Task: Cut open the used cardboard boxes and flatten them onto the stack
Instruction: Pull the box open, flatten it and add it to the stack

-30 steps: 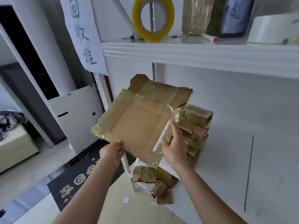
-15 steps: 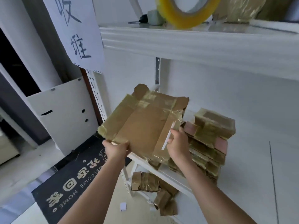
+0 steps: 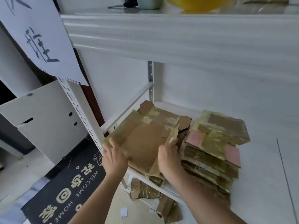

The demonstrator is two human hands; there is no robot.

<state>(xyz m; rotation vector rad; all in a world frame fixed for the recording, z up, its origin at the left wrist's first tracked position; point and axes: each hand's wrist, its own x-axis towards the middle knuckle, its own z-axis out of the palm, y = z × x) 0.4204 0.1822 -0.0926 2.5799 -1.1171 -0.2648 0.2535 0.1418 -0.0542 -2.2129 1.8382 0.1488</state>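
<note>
Two hands, left hand and right hand, fingers curled on the flattened taped box, lay it on the shelf pile; taller stack just right; next: release, press flat.

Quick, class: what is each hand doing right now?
Left hand: holds the flattened box by its near left edge.
Right hand: grips the box's right edge, with a white cutter.
</note>
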